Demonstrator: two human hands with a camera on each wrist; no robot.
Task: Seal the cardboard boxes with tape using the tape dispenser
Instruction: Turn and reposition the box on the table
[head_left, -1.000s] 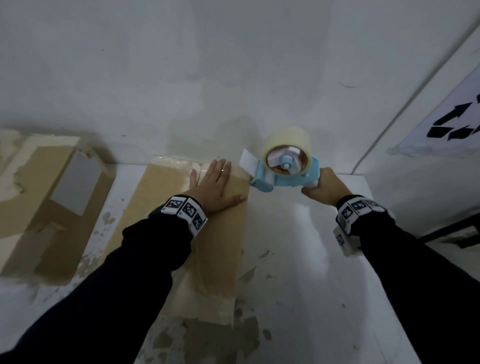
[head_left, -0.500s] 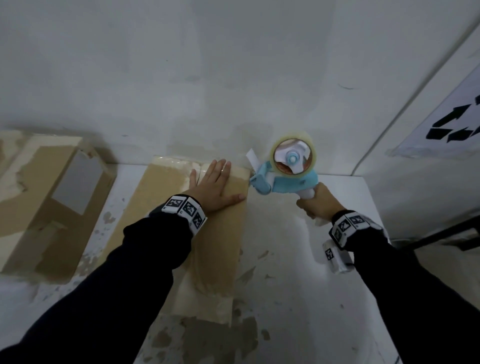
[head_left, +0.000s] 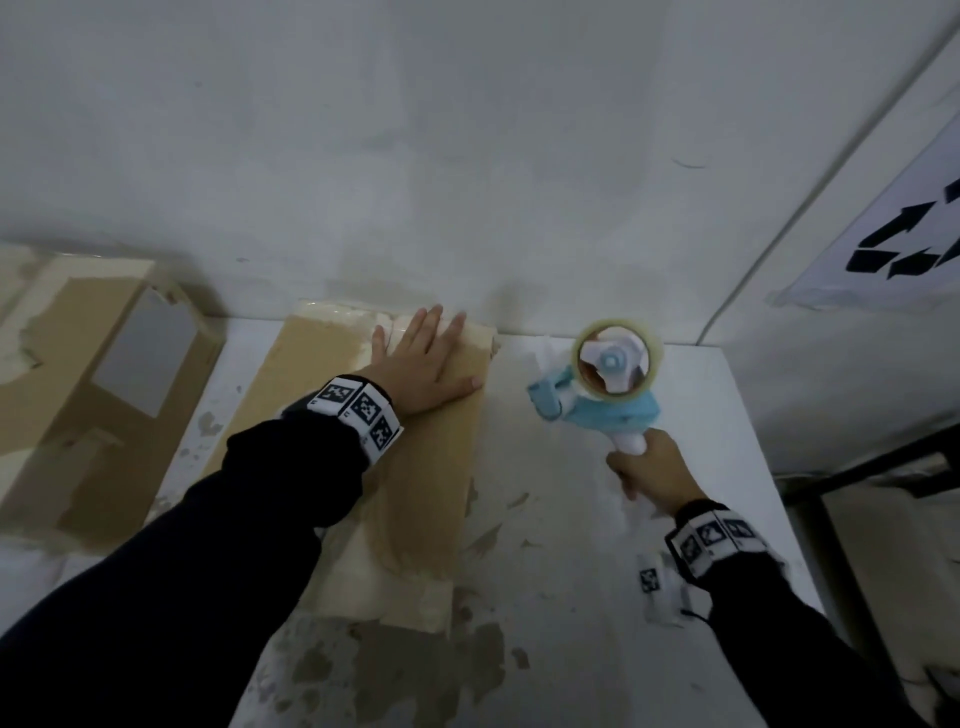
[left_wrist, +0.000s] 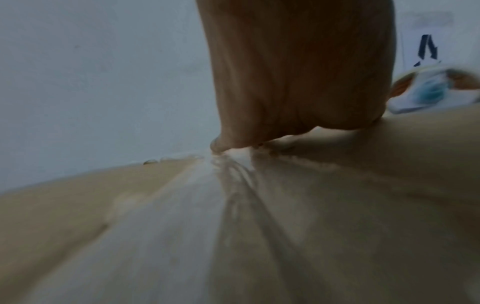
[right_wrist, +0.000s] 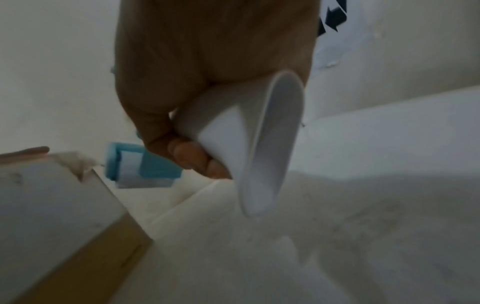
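Sleeves: dark, reaching in from the near edge, each ending in a white wrist band (head_left: 358, 410) printed with black square markers.
Table: white top (head_left: 561, 571), scuffed and blotched with brown patches near the front.
Right hand: (head_left: 655, 470) curled round the white handle (right_wrist: 249, 148) of the tape dispenser, fingers (right_wrist: 192, 156) wrapped underneath; well apart from the other hand.
Tape dispenser: (head_left: 602, 384) pale blue body with a roll of clear tape (head_left: 618, 332) mounted on a white hub; stood to the right of the middle box, over bare table; blue roller head (right_wrist: 130, 164) pointed toward the box corner without touching it; whether resting on the table or held just above it could not be told.
Middle box: long flat cardboard box (head_left: 415, 493), closed, contents hidden; glossy tape strip (left_wrist: 182, 216) along the top seam, with pale tape patches at the near and far ends.
Left hand: (head_left: 418, 371) laid flat on the far end of the middle box, fingers straight and spread, pressed onto the taped seam, thumb pointing right along the box edge.
Left box: second cardboard box (head_left: 67, 405), closed, contents hidden, with a grey label (head_left: 148, 358) and torn pale patches on top; lay just beside the middle box across a strip of bare table.
Wall: grey-white (head_left: 467, 156), directly behind both boxes.
Sign: white sheet with black arrows (head_left: 893, 249), on the side wall at far right.
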